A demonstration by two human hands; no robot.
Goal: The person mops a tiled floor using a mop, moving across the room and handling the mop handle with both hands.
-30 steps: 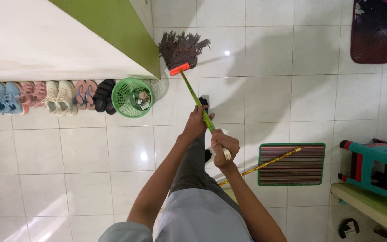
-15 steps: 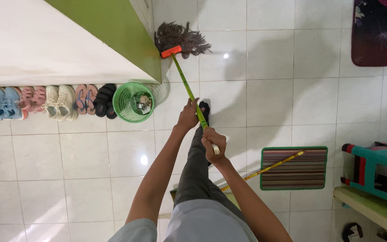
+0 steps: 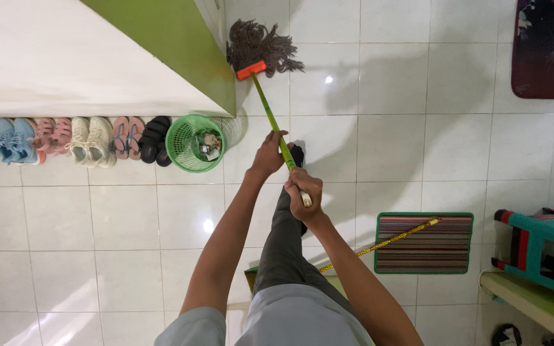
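Observation:
I hold a mop with a green handle [image 3: 265, 107], an orange clamp and a dark string head [image 3: 261, 43] that rests on the white tiled floor beside the green wall corner [image 3: 187, 45]. My left hand [image 3: 268, 154] grips the handle at its middle. My right hand [image 3: 303, 189] is closed around the handle's white top end, closer to my body. My dark-trousered leg and foot show just below the handle.
A green mesh waste basket [image 3: 193, 143] with rubbish stands left of my hands, next to a row of shoes [image 3: 65, 140] along the white wall. A striped doormat [image 3: 424, 243] with a yellow stick [image 3: 379, 244] across it lies right. A teal stool [image 3: 538, 250] and dark mat [image 3: 547, 48] are further right.
The mop head has slid away from me towards the green wall corner, and both hands have pushed forward along with the handle.

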